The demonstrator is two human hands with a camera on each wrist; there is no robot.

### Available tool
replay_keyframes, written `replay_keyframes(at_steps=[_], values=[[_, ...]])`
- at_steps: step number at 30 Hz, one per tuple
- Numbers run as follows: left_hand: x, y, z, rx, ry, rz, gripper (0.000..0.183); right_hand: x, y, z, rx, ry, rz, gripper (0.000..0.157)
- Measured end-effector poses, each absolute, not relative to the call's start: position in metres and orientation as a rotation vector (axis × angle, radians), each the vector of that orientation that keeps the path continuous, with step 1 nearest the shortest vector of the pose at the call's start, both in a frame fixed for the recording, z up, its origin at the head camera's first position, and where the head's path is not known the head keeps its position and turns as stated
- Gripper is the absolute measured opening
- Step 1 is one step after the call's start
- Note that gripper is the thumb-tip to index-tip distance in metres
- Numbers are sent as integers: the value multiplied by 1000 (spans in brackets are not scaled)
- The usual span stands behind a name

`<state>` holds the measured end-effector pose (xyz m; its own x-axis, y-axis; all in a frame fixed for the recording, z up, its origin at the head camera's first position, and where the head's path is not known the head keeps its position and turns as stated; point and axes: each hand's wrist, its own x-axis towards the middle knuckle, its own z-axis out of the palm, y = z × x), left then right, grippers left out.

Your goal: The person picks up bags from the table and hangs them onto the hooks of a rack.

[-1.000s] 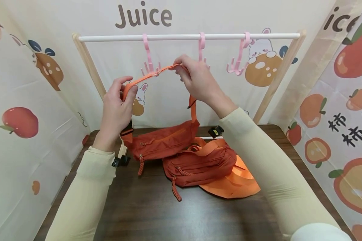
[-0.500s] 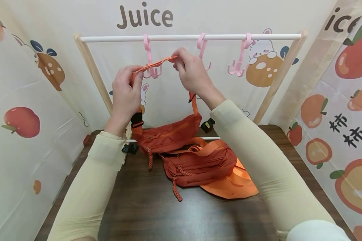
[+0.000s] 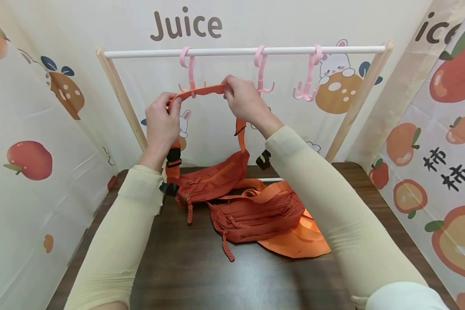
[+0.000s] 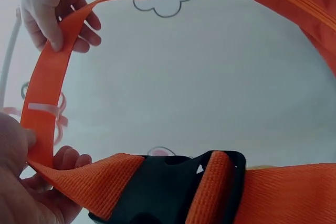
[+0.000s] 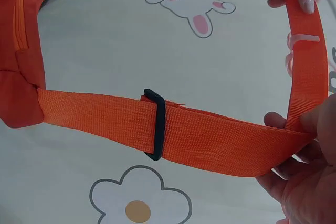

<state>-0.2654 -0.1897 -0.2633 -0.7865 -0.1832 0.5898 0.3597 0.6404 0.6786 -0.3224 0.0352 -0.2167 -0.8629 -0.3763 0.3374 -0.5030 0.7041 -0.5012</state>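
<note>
While both hands (image 3: 162,125) (image 3: 247,100) hold strap (image 3: 207,90), pink prong (image 4: 43,107) crosses it; second bag (image 3: 257,217) below.

Three pink hooks (image 3: 191,73) (image 3: 261,77) (image 3: 310,77) are hanging (all on one white rail (image 3: 224,52)). Two red bags (image 3: 217,181) (image 3: 255,217) are showing, and two hands (image 3: 162,122) (image 3: 248,101) are holding one strap (image 3: 206,90).

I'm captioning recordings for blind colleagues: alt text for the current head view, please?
A person's left hand and right hand hold the orange webbing strap of a red fabric waist bag near a pink plastic hook. Another red fabric bag lies on the brown table.
</note>
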Motion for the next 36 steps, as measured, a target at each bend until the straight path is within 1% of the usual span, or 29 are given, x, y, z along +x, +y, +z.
replay_keyframes(at_steps=[7, 16, 24, 32, 36], values=[[-275, -200, -266, -55, -2251, -1058, 36, -330, 32, -217, 662, -2750, 849, 34], [-282, -208, -268, 23, -2267, -1028, 36, -338, 26, -228, 633, -2807, 827, 35], [-284, -215, -274, 189, -2341, -969, 38, -344, 24, -238, 604, -2830, 770, 33], [-283, -217, -286, 195, -2388, -976, 41, -344, 23, -250, 682, -2776, 765, 29], [-282, -217, -290, 148, -2402, -970, 39, -342, 22, -255, 713, -2780, 750, 30]])
